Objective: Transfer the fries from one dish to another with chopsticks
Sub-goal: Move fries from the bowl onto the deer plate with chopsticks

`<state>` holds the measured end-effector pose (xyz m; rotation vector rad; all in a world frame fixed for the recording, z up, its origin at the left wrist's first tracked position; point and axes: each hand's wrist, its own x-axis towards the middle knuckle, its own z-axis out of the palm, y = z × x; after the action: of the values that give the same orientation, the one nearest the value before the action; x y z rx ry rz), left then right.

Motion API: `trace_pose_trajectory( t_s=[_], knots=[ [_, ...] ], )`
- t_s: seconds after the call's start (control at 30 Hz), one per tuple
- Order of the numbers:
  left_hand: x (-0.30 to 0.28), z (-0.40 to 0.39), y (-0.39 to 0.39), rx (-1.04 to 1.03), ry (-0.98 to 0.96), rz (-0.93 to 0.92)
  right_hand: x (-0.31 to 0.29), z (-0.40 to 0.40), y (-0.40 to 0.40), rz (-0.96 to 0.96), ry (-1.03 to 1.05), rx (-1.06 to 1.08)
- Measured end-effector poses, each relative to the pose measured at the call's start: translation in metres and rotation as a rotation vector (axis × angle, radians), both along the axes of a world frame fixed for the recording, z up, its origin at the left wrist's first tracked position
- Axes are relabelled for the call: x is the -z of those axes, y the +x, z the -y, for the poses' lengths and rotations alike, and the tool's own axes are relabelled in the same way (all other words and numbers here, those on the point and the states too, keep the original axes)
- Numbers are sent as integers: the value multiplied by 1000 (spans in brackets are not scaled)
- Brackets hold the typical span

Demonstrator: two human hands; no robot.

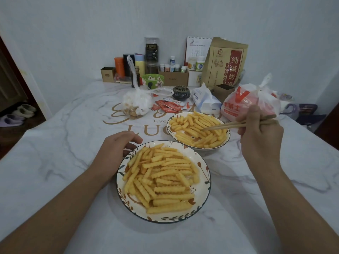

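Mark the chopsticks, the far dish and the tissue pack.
chopsticks (229, 125), head view, mid shaft over the fries
far dish (228, 136), head view, right rim
tissue pack (205, 101), head view, white top face

home dining spot, marble-look tabletop (55, 162) against a plain white wall, desk calendar (197, 46), pill bottles (199, 63), tissue pack (205, 101), takeaway bag (251, 101), ketchup sachets (169, 106), slippers (18, 112) on floor by a doorway at left

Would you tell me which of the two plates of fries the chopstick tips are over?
The far plate, beside the red takeaway bag; the near plate sits by the left hand.
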<state>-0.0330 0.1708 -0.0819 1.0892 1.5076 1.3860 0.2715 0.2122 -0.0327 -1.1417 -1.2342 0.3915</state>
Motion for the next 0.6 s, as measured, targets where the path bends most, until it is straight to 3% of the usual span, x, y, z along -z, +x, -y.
trace_pose_trajectory(
  t_s=[0.17, 0.27, 0.4, 0.6],
  knots=[
    [-1, 0, 1, 2, 4, 4, -10, 3, 2, -344, -3, 12],
    [-1, 0, 0, 3, 13, -8, -17, 5, -1, -519, -52, -156],
    [0, 0, -1, 6, 23, -17, -18, 9, -6, -412, -117, -320],
    [0, 1, -1, 7, 23, -18, -20, 10, -5, -360, -178, -330]
  ],
)
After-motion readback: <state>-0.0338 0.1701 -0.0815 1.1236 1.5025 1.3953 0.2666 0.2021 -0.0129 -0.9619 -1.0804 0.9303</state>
